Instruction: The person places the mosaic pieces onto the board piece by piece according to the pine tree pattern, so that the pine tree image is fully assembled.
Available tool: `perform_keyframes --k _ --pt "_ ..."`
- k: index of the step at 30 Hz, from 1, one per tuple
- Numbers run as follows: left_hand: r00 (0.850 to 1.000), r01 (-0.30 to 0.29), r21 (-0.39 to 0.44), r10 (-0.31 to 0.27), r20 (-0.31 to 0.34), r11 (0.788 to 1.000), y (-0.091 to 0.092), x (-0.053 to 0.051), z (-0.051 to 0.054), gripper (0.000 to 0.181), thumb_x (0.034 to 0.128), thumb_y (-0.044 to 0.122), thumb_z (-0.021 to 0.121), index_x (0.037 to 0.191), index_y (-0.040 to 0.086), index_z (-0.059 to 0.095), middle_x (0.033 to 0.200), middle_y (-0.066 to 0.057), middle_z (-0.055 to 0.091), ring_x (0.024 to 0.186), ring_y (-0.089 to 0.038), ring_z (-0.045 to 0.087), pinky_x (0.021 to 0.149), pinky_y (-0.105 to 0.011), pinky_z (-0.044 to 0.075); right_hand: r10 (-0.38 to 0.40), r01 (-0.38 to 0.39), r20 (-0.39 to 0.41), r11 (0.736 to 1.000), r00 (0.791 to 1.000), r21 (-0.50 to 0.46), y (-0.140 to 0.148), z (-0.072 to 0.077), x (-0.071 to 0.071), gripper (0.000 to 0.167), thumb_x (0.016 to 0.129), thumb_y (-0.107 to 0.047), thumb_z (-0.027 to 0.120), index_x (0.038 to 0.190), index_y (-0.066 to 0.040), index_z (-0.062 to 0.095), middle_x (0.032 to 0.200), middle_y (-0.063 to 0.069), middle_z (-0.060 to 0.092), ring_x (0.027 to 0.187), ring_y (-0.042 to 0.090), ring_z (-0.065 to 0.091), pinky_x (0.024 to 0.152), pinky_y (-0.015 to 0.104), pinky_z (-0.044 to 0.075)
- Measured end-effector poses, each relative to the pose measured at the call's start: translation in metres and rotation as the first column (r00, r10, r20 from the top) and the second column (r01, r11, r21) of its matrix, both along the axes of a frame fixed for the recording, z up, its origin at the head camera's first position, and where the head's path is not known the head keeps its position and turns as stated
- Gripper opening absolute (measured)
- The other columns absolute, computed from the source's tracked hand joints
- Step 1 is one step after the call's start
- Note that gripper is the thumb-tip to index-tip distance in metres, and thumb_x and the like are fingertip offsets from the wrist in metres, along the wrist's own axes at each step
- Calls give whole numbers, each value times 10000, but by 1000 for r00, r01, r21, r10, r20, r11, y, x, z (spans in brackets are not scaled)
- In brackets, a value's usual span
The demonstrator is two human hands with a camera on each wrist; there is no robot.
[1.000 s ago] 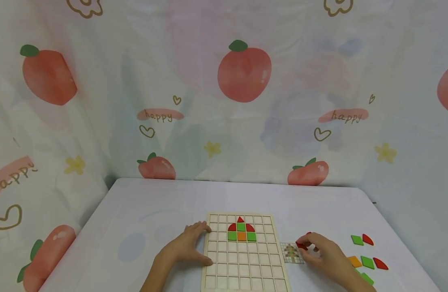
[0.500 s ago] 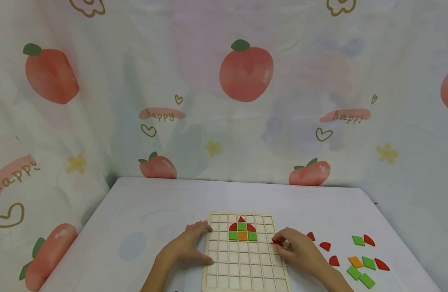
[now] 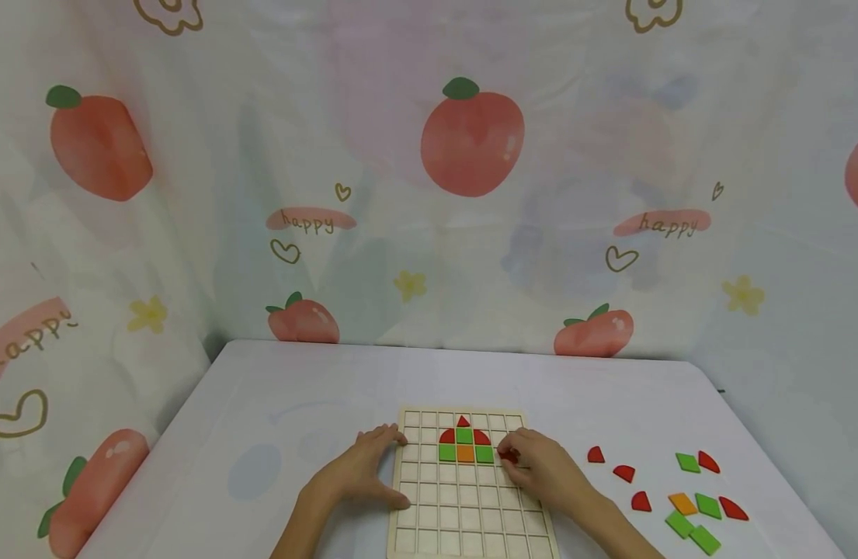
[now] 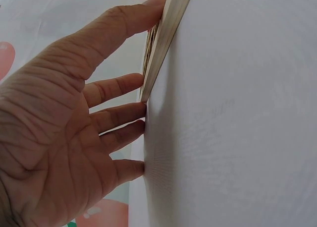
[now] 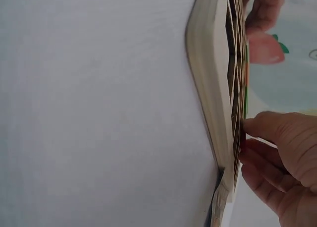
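A wooden grid board (image 3: 448,516) lies on the table. In its upper rows sit green squares (image 3: 447,453), an orange square (image 3: 465,453), two red quarter-circles (image 3: 481,437) and a small red triangle (image 3: 463,421). My left hand (image 3: 359,470) spreads along the board's left edge, its thumb and fingers touching the frame. My right hand (image 3: 536,466) pinches a red piece (image 3: 508,456) over the cells just right of the green row. Its fingertips mostly cover that piece. In the right wrist view, thumb and fingers meet close to the grid (image 5: 236,108).
On the right of the table lie loose red quarter-circles (image 3: 624,473), several green squares (image 3: 708,505) and an orange square (image 3: 682,504). A card's edge (image 5: 218,197) shows beside the board in the right wrist view. Printed cloth (image 3: 470,256) hangs behind the table.
My right hand has carried the red piece leftward from above the picture card onto the board, uncovering loose red pieces. The card is now hidden in the head view. My left hand stays put.
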State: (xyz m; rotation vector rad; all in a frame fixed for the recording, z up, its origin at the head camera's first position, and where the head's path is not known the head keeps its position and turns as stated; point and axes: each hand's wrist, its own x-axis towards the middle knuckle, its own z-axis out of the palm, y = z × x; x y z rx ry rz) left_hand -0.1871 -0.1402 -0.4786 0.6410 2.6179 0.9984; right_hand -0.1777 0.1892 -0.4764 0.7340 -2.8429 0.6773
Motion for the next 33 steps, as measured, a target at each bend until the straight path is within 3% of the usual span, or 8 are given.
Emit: perform_keyframes --k 7,14,19,23,33 --pt "1000 -6 1 6 -1 1000 0 0 -2 786 679 372 956 1312 140 550 1574 -235 406 1501 -435 309 1237 -645 170 12 -11 22 999 1000 -38 -7 2 -2 196 868 -15 783 960 -165 699 905 -110 661 827 26 584 738 268 585" --pt "1000 -12 4 12 8 1000 0 1 -4 794 676 379 958 1316 143 551 1579 -236 399 1505 -433 302 1236 -649 166 14 -9 93 998 996 -56 -4 6 2 157 891 -50 771 996 -150 711 951 -92 682 856 51 627 759 291 602" --pt "1000 1 4 -1 11 1000 0 0 -2 789 685 373 956 1317 136 548 1575 -242 403 1503 -438 301 1236 -645 170 -59 66 135 997 989 -50 4 7 9 162 891 -134 794 1027 -176 716 969 -106 679 853 44 619 754 263 592" --pt "1000 3 -2 -3 14 1000 0 0 -1 793 689 372 954 1324 130 545 1576 -241 403 1505 -431 299 1240 -633 174 -124 132 123 989 985 -60 14 7 14 176 895 -163 792 1054 -186 721 954 -126 657 845 51 588 739 248 571" --pt "1000 8 -9 -8 5 1000 0 -1 1 797 690 380 952 1328 125 547 1575 -245 403 1503 -432 304 1241 -631 170 -172 178 66 979 983 -101 48 10 22 211 881 -141 804 1075 -153 722 1001 -85 685 866 74 614 738 260 568"
